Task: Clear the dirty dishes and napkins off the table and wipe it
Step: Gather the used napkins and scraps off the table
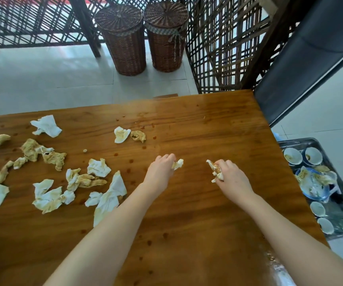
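Left hand (pixel 162 169) is seen pinching a small napkin scrap (pixel 178 163) and right hand (pixel 229 175) gripping a stained wad (pixel 215 172) over the table (pixel 207 124), so pieces could be dropped or sauce smeared if more scattered napkins (pixel 49 195) are crammed into such full fists.

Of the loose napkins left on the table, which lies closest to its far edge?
The mostly white crumpled napkin at far left, alone just inside the table edge. The other napkins lie further in, and most are stained yellow-brown.
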Available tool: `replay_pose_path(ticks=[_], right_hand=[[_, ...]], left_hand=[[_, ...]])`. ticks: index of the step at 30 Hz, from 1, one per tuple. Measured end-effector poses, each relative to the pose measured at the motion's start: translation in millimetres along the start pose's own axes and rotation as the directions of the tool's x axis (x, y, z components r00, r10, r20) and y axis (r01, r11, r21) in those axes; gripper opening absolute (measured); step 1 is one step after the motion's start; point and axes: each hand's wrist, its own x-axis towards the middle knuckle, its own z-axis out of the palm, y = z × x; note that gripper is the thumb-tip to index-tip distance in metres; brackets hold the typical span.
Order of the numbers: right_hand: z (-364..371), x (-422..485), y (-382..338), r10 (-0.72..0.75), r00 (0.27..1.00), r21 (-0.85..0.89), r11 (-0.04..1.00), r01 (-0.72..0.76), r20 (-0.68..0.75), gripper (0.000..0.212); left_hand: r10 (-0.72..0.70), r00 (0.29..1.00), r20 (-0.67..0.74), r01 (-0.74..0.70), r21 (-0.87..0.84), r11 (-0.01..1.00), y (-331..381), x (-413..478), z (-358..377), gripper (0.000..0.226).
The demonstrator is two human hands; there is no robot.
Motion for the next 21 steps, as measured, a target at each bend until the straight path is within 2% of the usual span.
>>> replay_pose_path(ticks=[4, 12, 21], right_hand=[[3, -36, -3, 0.031, 0.999, 0.023, 0.999, -0.030, -0.044, 0.041], [-20, -87, 24, 0.087, 0.996, 0.021, 0.996, -0.086, -0.025, 0.038], [-51, -126, 98, 0.106, 0.993, 0.045, 0.994, -0.104, -0.045, 0.036]], left_hand=[[0.055, 0.998, 0.014, -0.055, 0.037, 0.998, 10, -28, 3, 0.025], [0.161, 0.987, 0.004, -0.161, 0.069, 0.984, 49, -60, 10, 0.027], [0.190, 0.982, -0.015, -0.188, 0.079, 0.979, 133, -62, 27, 0.032]])
